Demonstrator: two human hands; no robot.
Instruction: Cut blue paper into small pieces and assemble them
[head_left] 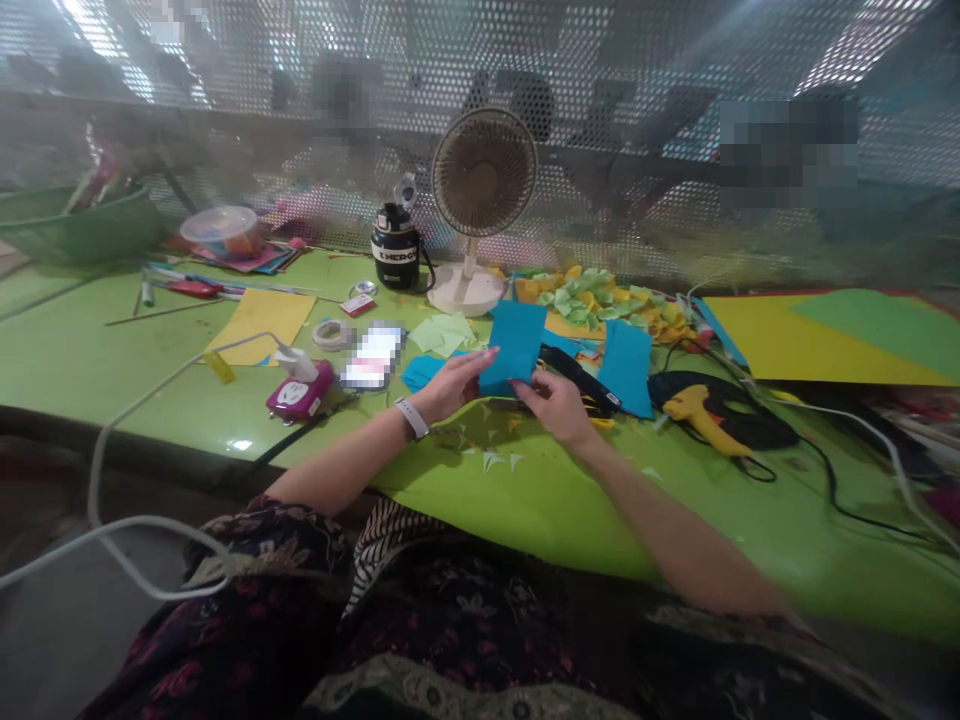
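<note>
blue sheet (516, 342): pinched by left hand (454, 386) and right hand (556, 405) over table (787, 525). around it: fan (484, 172), eleven o'clock; crumpled paper (596, 298), two; black tool (577, 375), then glue gun (709, 420), three-to-four; phone (373, 357), nine.

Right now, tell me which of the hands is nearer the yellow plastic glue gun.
Right: the right hand is left of the glue gun, apart from it; the left hand is farther left.
</note>
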